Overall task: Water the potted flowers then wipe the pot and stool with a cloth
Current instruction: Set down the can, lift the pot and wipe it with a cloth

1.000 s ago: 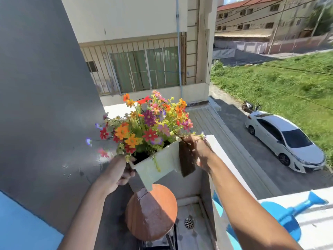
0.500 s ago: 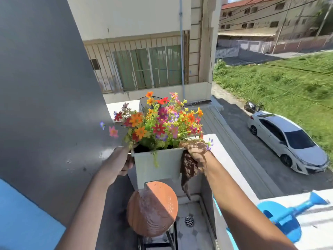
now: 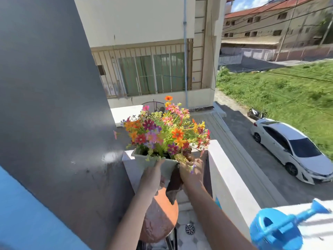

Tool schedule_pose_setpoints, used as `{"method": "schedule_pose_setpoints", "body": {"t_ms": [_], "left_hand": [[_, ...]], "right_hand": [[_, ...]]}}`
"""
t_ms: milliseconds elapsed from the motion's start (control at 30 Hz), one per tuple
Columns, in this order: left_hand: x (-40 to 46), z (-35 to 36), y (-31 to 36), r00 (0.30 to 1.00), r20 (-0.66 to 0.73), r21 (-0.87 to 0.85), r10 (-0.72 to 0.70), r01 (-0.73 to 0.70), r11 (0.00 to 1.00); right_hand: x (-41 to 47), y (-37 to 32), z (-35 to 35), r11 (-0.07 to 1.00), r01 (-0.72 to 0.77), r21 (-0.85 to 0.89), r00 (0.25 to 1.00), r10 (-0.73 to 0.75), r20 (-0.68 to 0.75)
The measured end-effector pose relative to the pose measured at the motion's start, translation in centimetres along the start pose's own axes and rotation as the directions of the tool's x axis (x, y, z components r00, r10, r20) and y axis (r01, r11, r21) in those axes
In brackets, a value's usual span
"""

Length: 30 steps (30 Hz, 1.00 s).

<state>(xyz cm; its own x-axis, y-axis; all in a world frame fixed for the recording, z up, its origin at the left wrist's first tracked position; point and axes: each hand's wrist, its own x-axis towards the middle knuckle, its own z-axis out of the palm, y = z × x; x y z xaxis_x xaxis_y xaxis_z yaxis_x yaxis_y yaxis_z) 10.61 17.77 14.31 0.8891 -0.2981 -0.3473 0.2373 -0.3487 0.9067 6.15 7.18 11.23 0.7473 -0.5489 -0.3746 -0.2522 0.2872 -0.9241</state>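
No text, label, brand, number or sign can be read anywhere in the frame. The rear plate of the white car [image 3: 295, 150] at the right edge is too blurred to be made out, and nothing is printed on the blue watering can [image 3: 281, 230] at the lower right or on the white pot [image 3: 153, 164] at the centre. No lettering is seen on the building fronts across the upper part of the frame.
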Motion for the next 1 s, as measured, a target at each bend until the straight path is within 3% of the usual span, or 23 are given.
{"method": "schedule_pose_setpoints", "body": {"t_ms": [67,167,333,467,600,667,700,800,900,1000], "left_hand": [[0.3,0.3,0.0,0.999,-0.024,-0.059,-0.035,0.034,0.998],[-0.3,0.0,-0.5,0.998,-0.043,-0.084,-0.041,0.037,0.996],[-0.2,-2.3,-0.1,0.994,0.035,-0.22,-0.104,0.109,0.969],[0.3,-4.5,-0.3,0.98,0.151,-0.351,-0.127,0.173,0.92],[1.9,-6.6,-0.9,0.972,0.212,-0.409,-0.103,0.184,0.894],[2.4,-7.3,-1.2,0.973,0.22,-0.422,-0.073,0.163,0.892],[2.7,-7.7,-1.1,0.969,0.238,-0.44,-0.062,0.164,0.883],[3.8,-8.5,-0.9,0.955,0.292,-0.516,-0.057,0.208,0.831],[5.7,-9.2,-0.4,0.958,0.275,-0.524,-0.08,0.219,0.823],[8.1,-9.9,-0.3,0.969,0.231,-0.511,-0.082,0.193,0.838]], "right_hand": [[-1.8,-0.1,0.3,0.99,0.136,-0.032,0.991,-0.136,-0.002],[-3.0,0.2,1.2,0.899,0.425,-0.11,0.893,-0.436,-0.113],[-3.3,-0.1,3.3,0.883,0.47,-0.011,0.881,-0.47,-0.058],[-3.1,0.2,5.0,0.851,0.506,-0.139,0.855,-0.516,-0.049],[-0.5,-0.9,5.6,0.76,0.598,-0.255,0.779,-0.626,-0.038],[2.5,-1.6,5.2,0.811,0.464,-0.357,0.857,-0.513,-0.051],[3.7,-2.2,5.1,0.822,0.445,-0.357,0.862,-0.501,-0.08],[6.2,-1.9,5.9,0.786,0.506,-0.355,0.8,-0.582,-0.149],[6.3,0.6,7.7,0.811,0.45,-0.375,0.837,-0.529,-0.14],[6.1,2.6,9.7,0.778,0.514,-0.362,0.831,-0.557,-0.017]]}}
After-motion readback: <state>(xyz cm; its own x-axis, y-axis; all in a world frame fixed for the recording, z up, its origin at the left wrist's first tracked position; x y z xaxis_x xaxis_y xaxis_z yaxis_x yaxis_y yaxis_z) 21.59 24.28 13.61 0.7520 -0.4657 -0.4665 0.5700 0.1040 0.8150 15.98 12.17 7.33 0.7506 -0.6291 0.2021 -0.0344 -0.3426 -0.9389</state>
